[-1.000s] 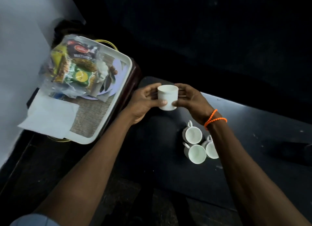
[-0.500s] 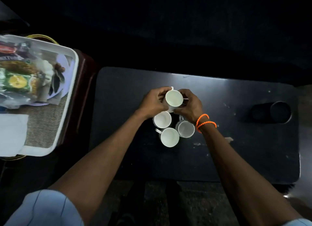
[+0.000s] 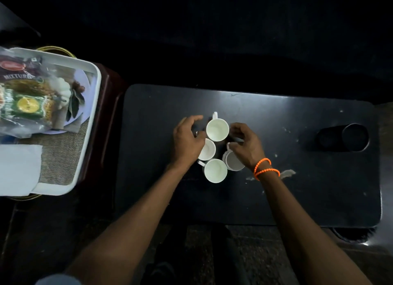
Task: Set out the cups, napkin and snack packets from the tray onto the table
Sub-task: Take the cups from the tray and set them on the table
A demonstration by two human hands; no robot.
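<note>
Four white cups (image 3: 217, 129) are clustered upright mid-desk (image 3: 297, 189). The left hand (image 3: 187, 140) and right hand (image 3: 244, 145) are held beside the farthest cup, each grip released. Packets (image 3: 25, 93) and napkin (image 3: 18, 167) are seen in the tray (image 3: 93, 106).

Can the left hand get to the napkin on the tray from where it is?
Probably yes: the left hand is open, and nothing lies on the napkin on the tray.
</note>
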